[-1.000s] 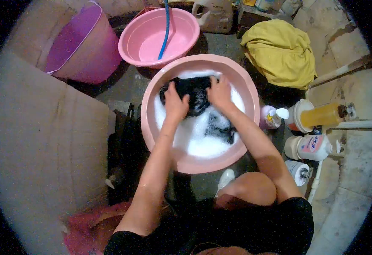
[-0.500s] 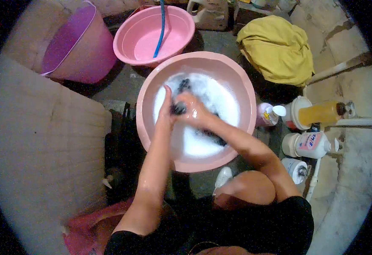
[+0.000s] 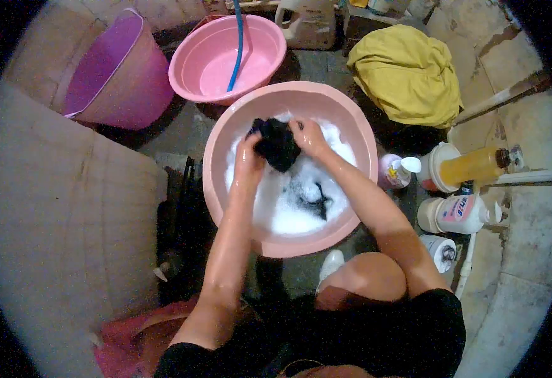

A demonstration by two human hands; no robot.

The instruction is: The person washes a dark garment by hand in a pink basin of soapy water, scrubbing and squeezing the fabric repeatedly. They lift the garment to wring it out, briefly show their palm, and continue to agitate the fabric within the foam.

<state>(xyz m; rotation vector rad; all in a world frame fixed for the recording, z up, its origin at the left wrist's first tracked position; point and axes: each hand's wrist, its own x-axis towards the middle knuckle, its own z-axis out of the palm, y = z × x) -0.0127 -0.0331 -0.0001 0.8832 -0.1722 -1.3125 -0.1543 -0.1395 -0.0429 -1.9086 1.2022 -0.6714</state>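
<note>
Left hand point(image 3: 249, 157): clamped on the left side of a bunched black cloth point(image 3: 279, 146), wrist wet.
Right hand point(image 3: 308, 137): pinching the upper right side of the same cloth; apart from the left hand, with cloth between.
Black cloth: inside the ring of the pale pink basin point(image 3: 365, 157), toward the far half, hanging to a blunt tip; impossible to tell whether clear of the foam or touching.
Pale pink basin: filled with white suds point(image 3: 288, 223), thickest along the near side; also a second dark fabric piece point(image 3: 317, 203), partly sunk and foam-covered, nearer the body.
Bright pink basin point(image 3: 187, 66): just beyond, to the left; blue hose point(image 3: 238, 50) hanging in, lower end inside; water level unclear.
Purple bucket point(image 3: 138, 85): farther left, mouth toward the bright pink basin, inner wall visible, contents unclear.
Tan jug point(image 3: 317, 25): behind, beside the bright pink basin, with a moulded handle.
Yellow cloth point(image 3: 408, 75): heaped at far right, support beneath hidden.
Lilac pump bottle point(image 3: 392, 171): just right of the pale pink basin, white pump on top.
Right wall row: amber bottle point(image 3: 471, 168) with dark cap, overlapping a white tub point(image 3: 435, 165); nearer, a pink-labelled white bottle point(image 3: 468, 215).
</note>
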